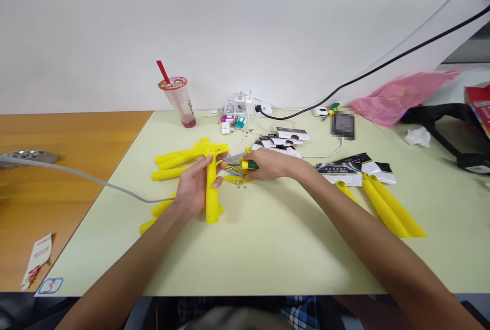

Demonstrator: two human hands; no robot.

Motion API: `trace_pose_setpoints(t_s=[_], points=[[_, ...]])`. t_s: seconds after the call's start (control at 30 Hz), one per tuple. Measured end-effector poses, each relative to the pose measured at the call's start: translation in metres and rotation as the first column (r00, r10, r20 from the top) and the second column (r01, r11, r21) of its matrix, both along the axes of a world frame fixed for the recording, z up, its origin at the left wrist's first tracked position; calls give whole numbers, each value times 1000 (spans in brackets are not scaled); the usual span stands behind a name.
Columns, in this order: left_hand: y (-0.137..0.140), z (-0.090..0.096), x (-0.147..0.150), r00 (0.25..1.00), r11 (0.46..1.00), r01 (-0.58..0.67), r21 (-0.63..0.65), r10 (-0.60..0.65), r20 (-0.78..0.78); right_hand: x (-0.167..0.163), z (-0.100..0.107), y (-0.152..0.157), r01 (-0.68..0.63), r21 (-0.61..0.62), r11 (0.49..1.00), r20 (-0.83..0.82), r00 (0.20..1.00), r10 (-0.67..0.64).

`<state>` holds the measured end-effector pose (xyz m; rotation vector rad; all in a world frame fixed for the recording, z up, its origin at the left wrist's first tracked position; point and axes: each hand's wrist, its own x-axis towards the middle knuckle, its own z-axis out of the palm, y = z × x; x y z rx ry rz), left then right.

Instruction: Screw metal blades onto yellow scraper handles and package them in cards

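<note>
My left hand [193, 184] is closed round a yellow plastic handle [212, 192], its tube pointing down and its broad perforated head at the top. My right hand [264, 162] grips a screwdriver [250, 165] with a green and yellow grip, its thin shaft pointing left towards the handle's head. Whether the tip touches the handle I cannot tell. Under and beside the right hand are small metal nuts or screws [239, 182] and grey metal blades, partly covered by the fingers. More yellow handles [170, 173] lie behind and under my left hand.
Black and white packets [281, 140] lie behind my right hand, others [339, 173] beside yellow tubes [386, 207] at right. A tilted cup with a straw [179, 103], a power strip [245, 105] and a pink bag [398, 98] are at the back. A grey cable [115, 187] crosses at left.
</note>
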<state>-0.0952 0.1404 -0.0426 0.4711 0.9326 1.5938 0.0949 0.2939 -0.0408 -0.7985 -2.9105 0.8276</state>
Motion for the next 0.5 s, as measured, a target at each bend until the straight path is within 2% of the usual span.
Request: trace_pose_setpoints(t_s=[0.17,0.4,0.5], points=[[-7,3,10,993,993,118,-3,-118,28,1,3,-1,52,30,998,2,999,-52],[-15,-7,23,957,956,291,-27,-291,23,1,8,-4,2,126,992,57,998,-9],[-16,-12,27,943,942,333,-48,-331,41,3,12,-4,-75,165,983,110,992,57]])
